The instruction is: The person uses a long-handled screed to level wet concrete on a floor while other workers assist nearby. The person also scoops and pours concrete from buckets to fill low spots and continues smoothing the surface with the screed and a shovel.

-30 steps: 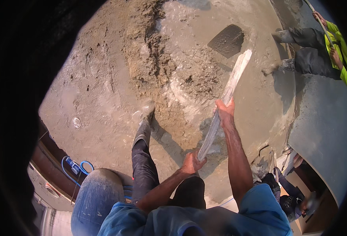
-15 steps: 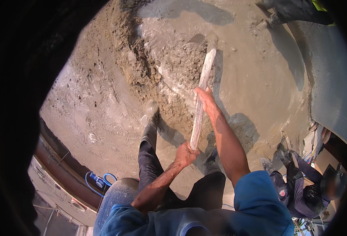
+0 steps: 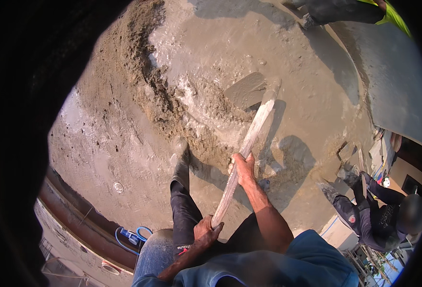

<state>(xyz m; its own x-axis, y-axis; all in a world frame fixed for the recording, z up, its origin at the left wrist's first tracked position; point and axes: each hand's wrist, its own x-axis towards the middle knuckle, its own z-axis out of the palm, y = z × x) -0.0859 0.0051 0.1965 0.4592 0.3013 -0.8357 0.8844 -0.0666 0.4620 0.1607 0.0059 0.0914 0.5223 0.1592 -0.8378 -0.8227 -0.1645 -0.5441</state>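
My left hand (image 3: 207, 233) is closed around the butt end of a long wooden-handled hoe (image 3: 253, 135), close to my body. Further up the handle, my right hand (image 3: 244, 168) grips it too. The hoe's flat blade (image 3: 245, 91) is coated in grey mud and shows above the wet cement mix (image 3: 199, 103), pointing left of the handle. A ridge of coarser, sandy mix (image 3: 146, 81) runs along the left of the wet patch. My left boot (image 3: 182, 148) stands in the mix; my right foot is mostly hidden behind my right arm.
A co-worker (image 3: 383, 215) in dark clothes bends at the lower right. Another person's muddy leg (image 3: 340, 12) is at the top right, beside a grey sheet (image 3: 395, 81). A blue plug connector with cable (image 3: 132, 236) and a brown beam (image 3: 72, 215) lie lower left. A round disc (image 3: 119, 187) sits in the mud.
The hoe has come back toward me, and its blade has risen out of the mix into view. Both hands have moved down and a little left with the handle.
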